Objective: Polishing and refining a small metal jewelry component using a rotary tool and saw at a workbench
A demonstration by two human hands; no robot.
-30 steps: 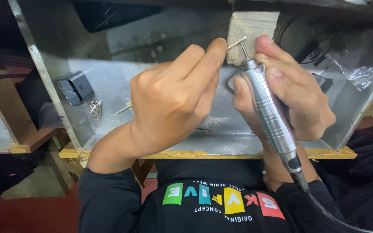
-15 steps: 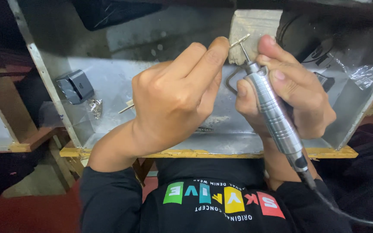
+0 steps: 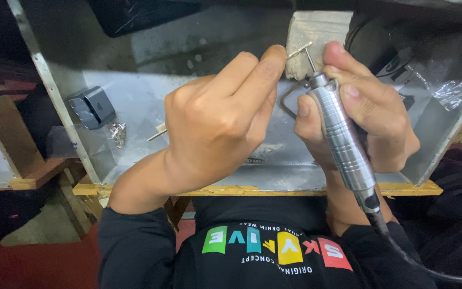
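At the left of the frame a small dark grey box (image 3: 92, 107) rests on the metal tray (image 3: 135, 96), with a crumpled bit of foil (image 3: 117, 132) just beside it. Your left hand (image 3: 215, 120) sits mid-frame, fingers pinched tight on a thin metal pin (image 3: 299, 50) at upper centre, against a pale wooden block (image 3: 316, 32). Right of it, your right hand (image 3: 359, 112) wraps firmly around a silver rotary handpiece (image 3: 343, 144), its bit touching the pin; its cable trails to the lower right.
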